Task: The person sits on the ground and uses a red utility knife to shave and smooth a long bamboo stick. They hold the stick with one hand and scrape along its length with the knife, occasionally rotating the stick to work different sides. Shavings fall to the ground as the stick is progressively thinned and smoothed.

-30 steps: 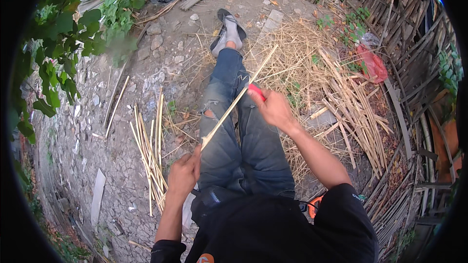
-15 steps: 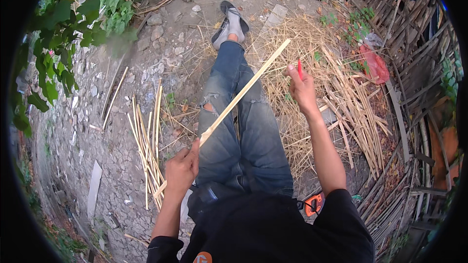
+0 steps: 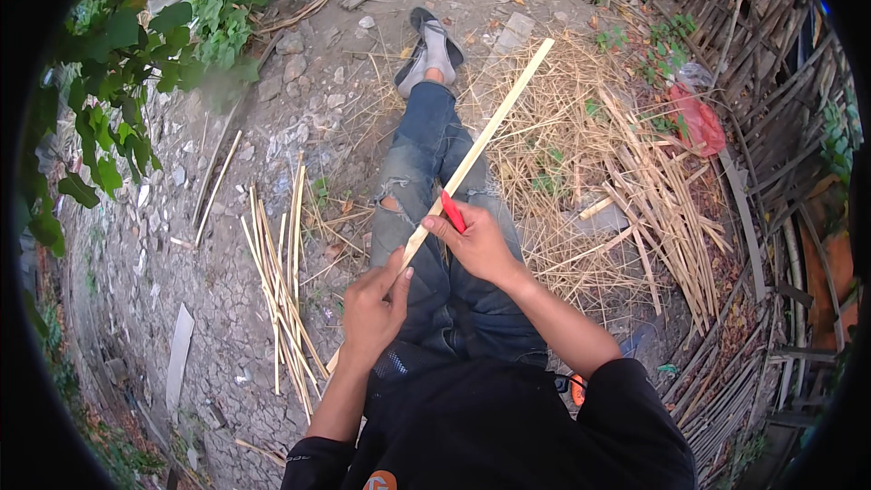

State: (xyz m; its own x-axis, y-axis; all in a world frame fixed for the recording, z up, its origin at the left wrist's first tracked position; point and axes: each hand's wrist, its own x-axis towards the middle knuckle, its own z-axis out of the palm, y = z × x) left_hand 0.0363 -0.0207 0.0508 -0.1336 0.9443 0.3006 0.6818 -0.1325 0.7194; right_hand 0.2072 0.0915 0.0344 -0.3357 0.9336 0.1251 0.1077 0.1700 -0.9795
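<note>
A long pale bamboo strip (image 3: 501,116) slants across my lap, its far end up over the straw. My left hand (image 3: 374,308) is closed round its near part, thumb and fingers pinching it; a short piece shows behind my wrist. Closed on a small red knife-like tool (image 3: 453,211), my right hand (image 3: 479,247) rests against the strip just beyond the left hand. The red part lies at the strip's edge; the rest of the tool is hidden in the fingers. My legs in torn jeans (image 3: 413,163) stretch out under the strip, ankles crossed.
Several bamboo strips (image 3: 277,286) lie on the ground at my left. Straw-like shavings (image 3: 553,145) and a larger pile of strips (image 3: 676,245) lie at my right, near a red plastic bag (image 3: 697,118). Stacked sticks (image 3: 726,399) line the right side; leaves (image 3: 109,127) hang at the left.
My right hand has come down and left with the red tool, from apart to against the strip. My left hand has shifted right, and the strip now stands steeper.
</note>
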